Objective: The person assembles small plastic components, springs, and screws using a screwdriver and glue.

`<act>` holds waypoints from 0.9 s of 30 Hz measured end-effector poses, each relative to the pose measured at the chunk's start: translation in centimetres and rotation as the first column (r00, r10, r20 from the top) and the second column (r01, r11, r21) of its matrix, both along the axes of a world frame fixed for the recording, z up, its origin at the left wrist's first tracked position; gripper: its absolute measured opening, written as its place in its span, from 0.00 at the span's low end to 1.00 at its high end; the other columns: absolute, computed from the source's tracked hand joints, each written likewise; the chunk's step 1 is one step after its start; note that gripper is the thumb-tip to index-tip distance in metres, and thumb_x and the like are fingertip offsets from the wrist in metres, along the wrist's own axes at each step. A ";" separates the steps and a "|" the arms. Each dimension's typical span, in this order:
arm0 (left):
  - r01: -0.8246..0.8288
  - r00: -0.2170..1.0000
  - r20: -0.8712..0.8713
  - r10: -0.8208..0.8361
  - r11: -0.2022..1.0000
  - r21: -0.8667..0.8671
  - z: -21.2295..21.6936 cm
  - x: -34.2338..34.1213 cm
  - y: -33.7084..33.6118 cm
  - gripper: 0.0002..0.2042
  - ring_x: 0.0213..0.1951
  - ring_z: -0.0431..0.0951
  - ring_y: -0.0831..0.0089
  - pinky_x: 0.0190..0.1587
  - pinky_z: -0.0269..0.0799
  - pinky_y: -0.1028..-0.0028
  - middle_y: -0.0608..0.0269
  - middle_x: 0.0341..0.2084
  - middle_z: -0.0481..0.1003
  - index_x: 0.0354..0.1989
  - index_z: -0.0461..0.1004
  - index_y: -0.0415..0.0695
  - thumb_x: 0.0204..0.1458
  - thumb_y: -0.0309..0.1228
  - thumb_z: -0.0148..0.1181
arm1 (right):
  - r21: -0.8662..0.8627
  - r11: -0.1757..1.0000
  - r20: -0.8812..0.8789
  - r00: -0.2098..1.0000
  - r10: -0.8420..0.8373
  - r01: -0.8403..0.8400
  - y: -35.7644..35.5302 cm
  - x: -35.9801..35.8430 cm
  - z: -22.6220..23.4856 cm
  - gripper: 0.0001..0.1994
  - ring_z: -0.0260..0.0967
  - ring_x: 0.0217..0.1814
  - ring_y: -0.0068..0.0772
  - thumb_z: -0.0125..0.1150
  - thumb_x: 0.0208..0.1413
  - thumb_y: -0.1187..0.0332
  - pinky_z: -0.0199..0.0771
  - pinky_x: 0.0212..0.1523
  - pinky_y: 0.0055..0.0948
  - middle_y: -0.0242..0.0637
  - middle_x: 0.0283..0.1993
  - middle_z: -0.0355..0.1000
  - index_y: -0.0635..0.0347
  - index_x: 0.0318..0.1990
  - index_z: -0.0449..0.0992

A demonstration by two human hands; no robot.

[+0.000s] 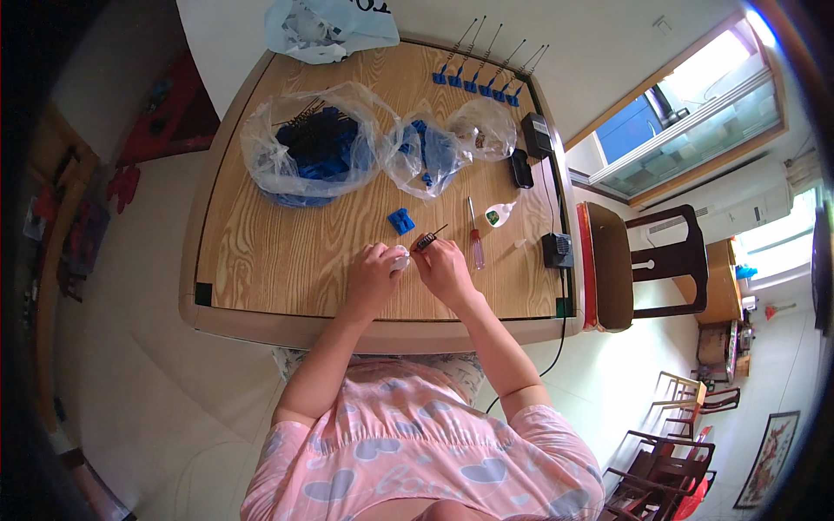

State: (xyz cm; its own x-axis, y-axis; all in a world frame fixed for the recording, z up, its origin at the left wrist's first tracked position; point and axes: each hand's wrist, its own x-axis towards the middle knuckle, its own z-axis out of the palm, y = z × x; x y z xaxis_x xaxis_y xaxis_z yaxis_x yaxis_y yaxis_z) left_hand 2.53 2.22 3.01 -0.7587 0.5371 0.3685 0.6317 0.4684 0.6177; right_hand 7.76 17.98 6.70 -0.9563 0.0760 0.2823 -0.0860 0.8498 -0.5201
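Note:
My left hand (375, 269) is closed around a small white object (400, 258), mostly covered by the fingers, so its kind is unclear. Close beside it, my right hand (445, 271) pinches a black coil spring (426, 242) with a thin straight rod pointing up and right. Both hands are near the table's front edge, fingertips almost meeting. Just beyond them lies a blue plastic block (401, 221). To the right of my right hand are a screwdriver (476, 247) with a clear reddish handle and a white squeeze bottle (499, 214) with a green label.
A large clear bag (261, 161) holds blue blocks and black springs. Smaller bags hold blue parts (423, 156) and small pieces (484, 130). Several blue bases with upright springs (471, 85) stand far right. Black boxes (536, 136), a black case (520, 169) and a corded device (557, 251) line the right edge.

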 end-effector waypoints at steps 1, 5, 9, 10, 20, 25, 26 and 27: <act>-0.031 0.998 0.050 0.028 0.998 0.058 -0.1 -0.2 -0.1 0.12 0.41 0.75 0.57 0.46 0.70 0.59 0.59 0.33 0.75 0.40 0.75 0.45 0.45 0.26 0.66 | -0.002 1.000 -0.010 1.000 0.006 -0.006 0.1 0.0 -0.1 0.03 0.72 0.37 0.50 0.58 0.54 0.72 0.67 0.40 0.45 0.46 0.29 0.73 0.60 0.35 0.72; 0.067 0.997 0.029 -0.069 0.995 0.074 -0.2 -0.8 -0.2 0.11 0.40 0.75 0.56 0.45 0.70 0.59 0.59 0.34 0.75 0.38 0.75 0.45 0.45 0.28 0.67 | -0.002 1.000 0.006 1.000 0.005 -0.005 -0.1 0.0 0.2 0.04 0.72 0.37 0.50 0.58 0.54 0.72 0.67 0.40 0.45 0.45 0.29 0.73 0.60 0.35 0.72; -0.009 0.998 0.056 0.007 0.999 0.046 -0.3 -0.6 0.3 0.11 0.41 0.75 0.55 0.43 0.71 0.59 0.57 0.33 0.75 0.37 0.75 0.44 0.45 0.29 0.67 | -0.020 1.000 0.012 1.000 -0.004 0.004 -0.1 0.0 0.3 0.04 0.72 0.37 0.50 0.57 0.55 0.72 0.67 0.40 0.45 0.45 0.29 0.73 0.61 0.35 0.71; -0.039 0.991 0.128 0.024 0.992 0.122 -0.3 -0.9 -0.1 0.11 0.41 0.75 0.54 0.42 0.71 0.58 0.57 0.33 0.75 0.37 0.75 0.44 0.45 0.29 0.67 | -0.014 1.000 0.021 1.000 -0.010 0.011 0.0 0.0 0.3 0.04 0.72 0.37 0.50 0.57 0.55 0.72 0.67 0.41 0.45 0.45 0.29 0.73 0.61 0.35 0.71; 0.089 0.995 -0.033 -0.090 0.996 -0.031 -0.8 -1.4 0.3 0.11 0.40 0.74 0.57 0.43 0.71 0.59 0.58 0.33 0.73 0.37 0.78 0.45 0.43 0.30 0.67 | -0.017 1.000 0.004 1.000 0.002 -0.002 0.0 -0.1 0.1 0.04 0.72 0.37 0.50 0.58 0.54 0.71 0.67 0.40 0.45 0.45 0.29 0.73 0.61 0.34 0.72; 0.073 0.997 -0.020 -0.073 0.997 -0.026 -1.4 -1.4 1.0 0.09 0.40 0.73 0.58 0.44 0.70 0.60 0.59 0.32 0.72 0.33 0.78 0.45 0.43 0.30 0.68 | 0.009 1.000 0.007 1.000 -0.009 0.009 0.2 -0.1 -0.4 0.04 0.72 0.36 0.50 0.58 0.54 0.71 0.67 0.40 0.45 0.46 0.28 0.73 0.61 0.34 0.72; 0.063 0.997 -0.035 -0.064 0.998 -0.027 -1.4 -1.4 1.1 0.09 0.40 0.73 0.58 0.44 0.70 0.60 0.59 0.32 0.72 0.32 0.78 0.46 0.42 0.30 0.68 | 0.010 1.000 0.007 1.000 -0.009 0.009 0.1 -0.1 -0.3 0.04 0.72 0.36 0.50 0.58 0.54 0.71 0.67 0.40 0.45 0.46 0.28 0.73 0.61 0.34 0.72; 0.063 0.997 -0.035 -0.064 0.998 -0.027 -1.4 -1.4 1.1 0.09 0.40 0.73 0.58 0.44 0.70 0.60 0.59 0.32 0.72 0.32 0.78 0.46 0.42 0.30 0.68 | 0.008 1.000 0.002 1.000 -0.003 0.003 0.0 -0.1 -0.1 0.04 0.72 0.36 0.50 0.58 0.54 0.71 0.68 0.40 0.45 0.46 0.28 0.73 0.61 0.34 0.72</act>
State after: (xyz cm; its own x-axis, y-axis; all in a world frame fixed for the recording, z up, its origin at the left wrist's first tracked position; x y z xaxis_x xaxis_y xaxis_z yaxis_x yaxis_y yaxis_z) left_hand 1.10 3.36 1.58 -0.7094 0.5933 0.3805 0.6822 0.4421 0.5824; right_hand 7.69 18.00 6.63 -0.9567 0.0767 0.2807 -0.0822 0.8541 -0.5136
